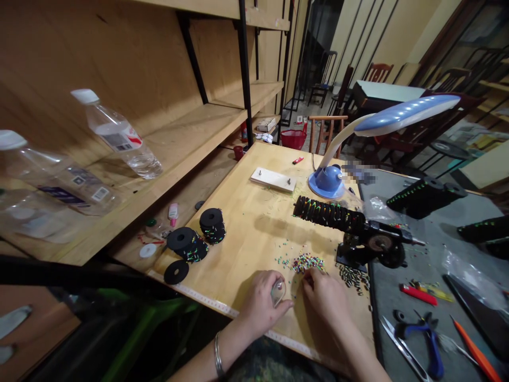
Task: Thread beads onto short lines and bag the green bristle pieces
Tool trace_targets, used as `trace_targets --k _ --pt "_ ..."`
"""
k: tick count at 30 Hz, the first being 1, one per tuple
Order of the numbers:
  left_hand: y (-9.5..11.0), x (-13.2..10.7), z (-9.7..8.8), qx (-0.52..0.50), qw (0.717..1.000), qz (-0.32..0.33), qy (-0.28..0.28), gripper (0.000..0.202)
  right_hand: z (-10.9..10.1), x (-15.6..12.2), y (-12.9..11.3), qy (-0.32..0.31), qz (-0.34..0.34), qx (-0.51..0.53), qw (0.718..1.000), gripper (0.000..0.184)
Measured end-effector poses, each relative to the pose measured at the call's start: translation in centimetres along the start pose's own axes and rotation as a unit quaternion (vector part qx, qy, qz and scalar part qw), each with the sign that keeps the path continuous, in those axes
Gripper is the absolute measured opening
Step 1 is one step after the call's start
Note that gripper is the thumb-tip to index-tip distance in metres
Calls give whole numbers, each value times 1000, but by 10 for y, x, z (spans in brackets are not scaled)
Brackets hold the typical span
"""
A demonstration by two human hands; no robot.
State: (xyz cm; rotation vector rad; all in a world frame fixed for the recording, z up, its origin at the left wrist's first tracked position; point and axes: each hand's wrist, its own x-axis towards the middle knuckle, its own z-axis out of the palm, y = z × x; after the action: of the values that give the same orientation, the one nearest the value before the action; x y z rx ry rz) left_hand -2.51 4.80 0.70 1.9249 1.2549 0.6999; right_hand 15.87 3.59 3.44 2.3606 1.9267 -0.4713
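Note:
My left hand (262, 301) is curled around a small clear round container (279, 292), holding it tilted just above the wooden table (238, 254). At the near edge of a loose heap of small multicoloured beads (306, 262), my right hand (326, 294) has its fingers pinched together, and I cannot make out what lies between the tips. Behind the heap, a black hand-cranked device (376, 239) carries a long spindle of black discs (328, 212) with coloured bits along them. Several small dark metallic pieces (353, 278) lie beside its base.
Stacks of black discs (186, 245) stand at the table's left. A blue desk lamp (328, 180) and a white board with bolts (272, 179) are farther back. On the grey mat lie blue-handled pliers (431, 345), scissors (403, 347) and an orange tool (475, 347). Shelves hold plastic bottles (119, 135).

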Motion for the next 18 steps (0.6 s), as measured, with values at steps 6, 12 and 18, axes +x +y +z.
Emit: trace_targets --k 6,12,18 --pt "2 1 -1 7 1000 -3 -14 34 -2 0 -1 -7 -15 -5 1000 22" --pt "5 2 -3 16 1000 -3 -15 33 -4 1 -4 -8 -21 -8 1000 22" --pt "2 -1 -1 19 1000 1 -9 33 -4 0 -5 -6 -17 -6 1000 22"
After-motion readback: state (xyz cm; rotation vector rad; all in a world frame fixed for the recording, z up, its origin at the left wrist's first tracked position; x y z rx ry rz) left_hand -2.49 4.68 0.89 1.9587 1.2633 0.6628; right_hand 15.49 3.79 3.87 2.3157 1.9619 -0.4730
